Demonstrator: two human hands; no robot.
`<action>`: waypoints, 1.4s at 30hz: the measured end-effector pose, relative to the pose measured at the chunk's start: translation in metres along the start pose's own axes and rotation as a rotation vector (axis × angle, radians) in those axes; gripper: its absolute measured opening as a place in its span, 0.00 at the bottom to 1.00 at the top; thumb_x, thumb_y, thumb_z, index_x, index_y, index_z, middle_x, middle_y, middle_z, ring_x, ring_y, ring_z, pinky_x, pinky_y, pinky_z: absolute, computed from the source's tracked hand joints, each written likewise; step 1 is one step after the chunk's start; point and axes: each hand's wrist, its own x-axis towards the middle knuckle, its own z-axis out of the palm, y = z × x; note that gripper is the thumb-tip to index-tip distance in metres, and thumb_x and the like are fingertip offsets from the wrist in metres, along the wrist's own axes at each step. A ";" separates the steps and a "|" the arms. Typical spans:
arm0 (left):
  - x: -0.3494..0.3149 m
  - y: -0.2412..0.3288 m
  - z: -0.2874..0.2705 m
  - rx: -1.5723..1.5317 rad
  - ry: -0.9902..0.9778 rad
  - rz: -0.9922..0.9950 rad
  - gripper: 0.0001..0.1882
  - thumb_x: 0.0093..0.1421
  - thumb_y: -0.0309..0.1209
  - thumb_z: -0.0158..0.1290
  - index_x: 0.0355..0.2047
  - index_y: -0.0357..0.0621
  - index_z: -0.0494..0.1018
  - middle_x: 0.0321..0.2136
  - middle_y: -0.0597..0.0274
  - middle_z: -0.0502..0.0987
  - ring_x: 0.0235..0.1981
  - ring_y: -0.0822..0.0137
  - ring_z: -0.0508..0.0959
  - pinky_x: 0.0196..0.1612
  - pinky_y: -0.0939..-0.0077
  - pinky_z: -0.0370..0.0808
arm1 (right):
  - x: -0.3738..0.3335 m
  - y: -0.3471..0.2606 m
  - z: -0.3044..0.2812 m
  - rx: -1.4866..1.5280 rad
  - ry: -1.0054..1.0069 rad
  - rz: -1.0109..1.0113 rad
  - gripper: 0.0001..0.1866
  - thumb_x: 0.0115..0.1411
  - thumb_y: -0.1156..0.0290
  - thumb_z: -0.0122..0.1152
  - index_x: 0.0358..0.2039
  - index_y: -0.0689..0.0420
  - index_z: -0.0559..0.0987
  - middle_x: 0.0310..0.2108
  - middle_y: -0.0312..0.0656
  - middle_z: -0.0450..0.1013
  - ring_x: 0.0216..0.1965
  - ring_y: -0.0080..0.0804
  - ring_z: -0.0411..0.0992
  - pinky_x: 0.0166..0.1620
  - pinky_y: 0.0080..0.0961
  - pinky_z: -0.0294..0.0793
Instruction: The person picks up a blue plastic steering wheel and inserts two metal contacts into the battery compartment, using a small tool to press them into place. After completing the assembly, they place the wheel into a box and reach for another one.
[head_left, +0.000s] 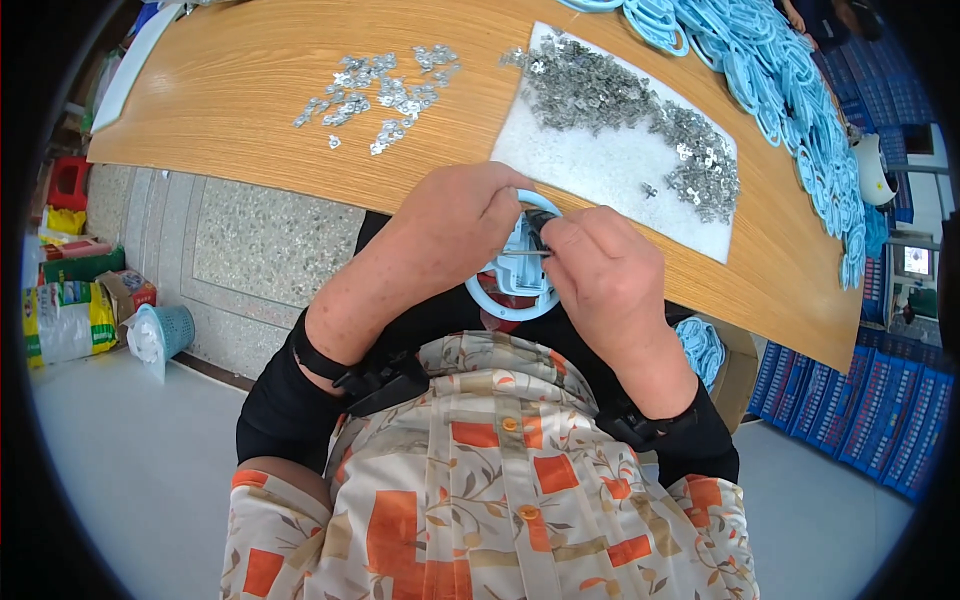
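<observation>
Left hand (458, 215) grips a round light-blue plastic frame (520, 272), partly hiding it. Right hand (610, 258) pinches a thin metal rod (525, 253), one end covered.

Ring-shaped piece (519, 268) at frame centre looks smooth, semi-gloss plastic; thin rod (525, 253) over it, metal; tabletop (240, 80) across the top, smooth wood grain; small clips (350, 105) left of top centre, shiny metal; pad (575, 170), matt, fibrous; shirt (485, 440), cloth.
</observation>
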 end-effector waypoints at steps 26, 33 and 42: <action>0.002 -0.003 0.000 -0.047 -0.017 -0.044 0.17 0.66 0.31 0.46 0.45 0.30 0.77 0.32 0.51 0.82 0.34 0.65 0.81 0.39 0.70 0.77 | -0.004 -0.011 -0.036 -0.095 -0.346 0.249 0.19 0.55 0.74 0.60 0.49 0.50 0.71 0.38 0.46 0.77 0.35 0.53 0.76 0.35 0.45 0.75; 0.001 -0.002 0.001 -0.050 -0.006 -0.038 0.17 0.66 0.31 0.45 0.45 0.31 0.77 0.32 0.51 0.82 0.33 0.65 0.82 0.39 0.71 0.77 | -0.004 -0.008 -0.034 -0.231 -0.302 0.133 0.14 0.57 0.71 0.62 0.44 0.47 0.74 0.27 0.39 0.76 0.29 0.45 0.77 0.28 0.39 0.74; 0.001 0.000 0.001 -0.024 -0.021 -0.041 0.17 0.66 0.30 0.45 0.45 0.31 0.77 0.33 0.49 0.82 0.35 0.61 0.82 0.40 0.68 0.77 | -0.002 -0.010 -0.032 -0.330 -0.236 0.027 0.11 0.54 0.70 0.63 0.39 0.46 0.78 0.22 0.36 0.72 0.24 0.39 0.76 0.23 0.34 0.72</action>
